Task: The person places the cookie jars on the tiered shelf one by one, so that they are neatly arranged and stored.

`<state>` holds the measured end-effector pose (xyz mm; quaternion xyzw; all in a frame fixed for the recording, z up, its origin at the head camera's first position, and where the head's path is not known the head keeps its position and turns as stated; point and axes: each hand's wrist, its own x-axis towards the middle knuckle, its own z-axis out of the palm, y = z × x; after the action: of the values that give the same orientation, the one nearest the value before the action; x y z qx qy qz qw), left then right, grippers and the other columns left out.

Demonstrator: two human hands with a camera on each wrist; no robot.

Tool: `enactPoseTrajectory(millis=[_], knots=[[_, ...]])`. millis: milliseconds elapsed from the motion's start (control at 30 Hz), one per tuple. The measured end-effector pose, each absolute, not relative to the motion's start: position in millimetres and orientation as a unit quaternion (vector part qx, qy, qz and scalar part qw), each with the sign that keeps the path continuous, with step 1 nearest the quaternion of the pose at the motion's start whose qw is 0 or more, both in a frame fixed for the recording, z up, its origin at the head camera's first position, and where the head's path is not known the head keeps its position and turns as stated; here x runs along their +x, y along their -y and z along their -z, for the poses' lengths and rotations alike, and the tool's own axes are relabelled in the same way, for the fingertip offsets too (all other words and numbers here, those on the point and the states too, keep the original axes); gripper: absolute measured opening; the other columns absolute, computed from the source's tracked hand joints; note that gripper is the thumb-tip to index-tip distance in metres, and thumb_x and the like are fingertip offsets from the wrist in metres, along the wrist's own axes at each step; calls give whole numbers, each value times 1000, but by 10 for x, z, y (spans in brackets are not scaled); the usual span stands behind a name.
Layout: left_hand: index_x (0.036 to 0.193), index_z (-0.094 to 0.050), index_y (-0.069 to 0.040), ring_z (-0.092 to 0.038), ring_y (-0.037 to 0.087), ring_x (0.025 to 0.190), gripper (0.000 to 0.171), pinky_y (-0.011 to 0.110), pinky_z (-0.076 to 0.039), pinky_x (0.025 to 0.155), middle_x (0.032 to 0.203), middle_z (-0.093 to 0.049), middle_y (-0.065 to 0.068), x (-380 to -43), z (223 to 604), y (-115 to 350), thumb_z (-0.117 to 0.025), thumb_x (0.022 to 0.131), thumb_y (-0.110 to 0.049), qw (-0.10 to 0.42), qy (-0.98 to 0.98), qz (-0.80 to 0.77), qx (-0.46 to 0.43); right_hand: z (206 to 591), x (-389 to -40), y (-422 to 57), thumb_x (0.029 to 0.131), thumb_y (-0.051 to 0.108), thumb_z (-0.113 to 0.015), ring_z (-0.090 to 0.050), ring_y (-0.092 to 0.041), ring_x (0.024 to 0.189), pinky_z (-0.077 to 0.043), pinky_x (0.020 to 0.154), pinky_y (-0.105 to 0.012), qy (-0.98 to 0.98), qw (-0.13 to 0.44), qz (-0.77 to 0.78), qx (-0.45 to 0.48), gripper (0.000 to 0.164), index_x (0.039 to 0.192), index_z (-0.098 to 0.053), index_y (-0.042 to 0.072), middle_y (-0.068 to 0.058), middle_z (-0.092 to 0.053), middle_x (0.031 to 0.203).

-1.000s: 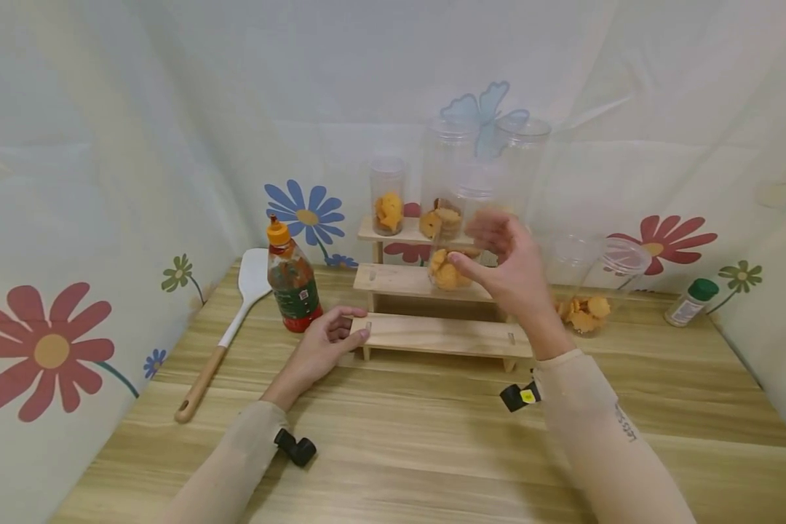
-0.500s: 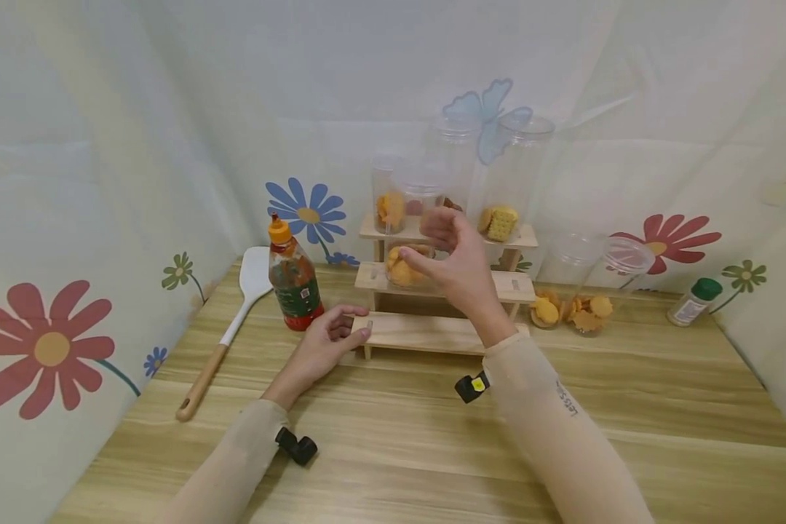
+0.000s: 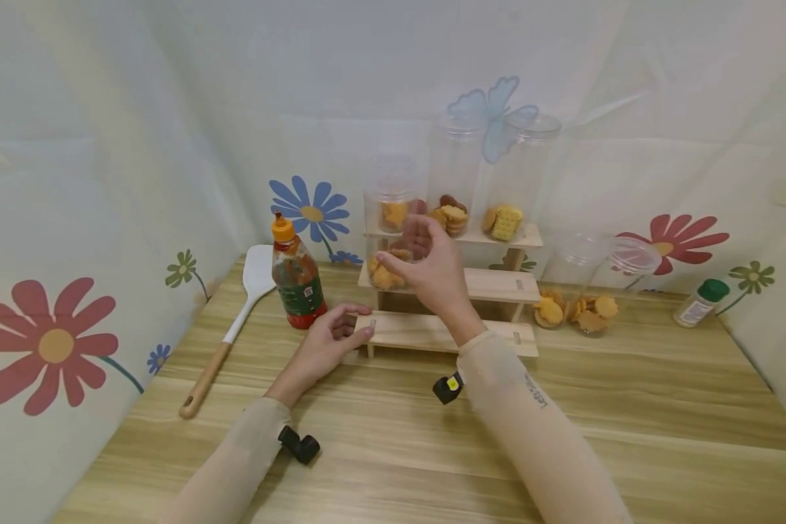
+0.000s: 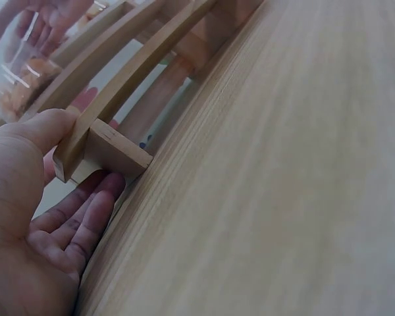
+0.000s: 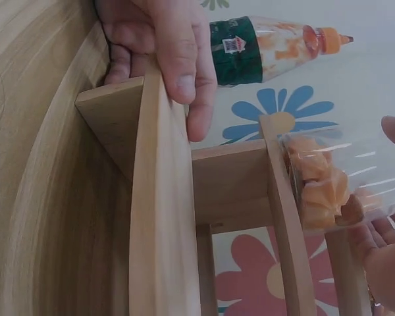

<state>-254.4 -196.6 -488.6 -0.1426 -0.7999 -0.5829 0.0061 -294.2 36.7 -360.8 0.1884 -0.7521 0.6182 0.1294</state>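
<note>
My right hand is curled round a clear jar of orange-brown cookies, thumb on one side and fingers on the other. The jar stands upright at the left end of the middle step of a wooden tiered rack. In the right wrist view, the jar's base meets the step's plank, and only part of the hand shows. My left hand grips the left end of the lowest step. In the left wrist view, the thumb lies on the plank and the fingers are bent below it.
On the top step stand more clear jars of snacks, one behind the held jar. Two jars stand on the table right of the rack, then a green-capped shaker. Left are a sauce bottle and a white spatula.
My right hand has carried the cookie jar leftward along the middle step to its left end. My left hand has stayed on the lowest step.
</note>
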Motion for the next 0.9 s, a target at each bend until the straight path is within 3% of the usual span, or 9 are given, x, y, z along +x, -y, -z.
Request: enactPoseTrajectory(millis=[367, 633, 900], knots=[[142, -71, -17, -71, 27, 105, 39, 28, -57, 86, 122, -78, 12, -2537, 4873, 1957, -81, 106, -29, 9, 798, 585, -143, 3645, -2935, -322, 92, 25, -97, -67, -31, 130, -55, 113, -48, 764, 168, -590, 198, 72, 150, -61, 3, -17, -62, 139], [142, -70, -17, -72, 26, 107, 39, 28, -57, 88, 124, -77, 11, -2528, 4858, 1958, -80, 107, -28, 7, 800, 583, -140, 3693, -2964, -309, 90, 25, -98, -64, -41, 131, -56, 112, -49, 776, 185, -567, 204, 77, 153, -59, 4, -19, -60, 138], [143, -71, -19, -71, 27, 109, 40, 29, -57, 89, 126, -77, 10, -2522, 4848, 1955, -80, 107, -32, 5, 804, 578, -137, 3723, -2932, -319, 91, 29, -97, -64, -37, 129, -56, 111, -42, 797, 180, -543, 194, 76, 151, -59, 1, -16, -60, 138]])
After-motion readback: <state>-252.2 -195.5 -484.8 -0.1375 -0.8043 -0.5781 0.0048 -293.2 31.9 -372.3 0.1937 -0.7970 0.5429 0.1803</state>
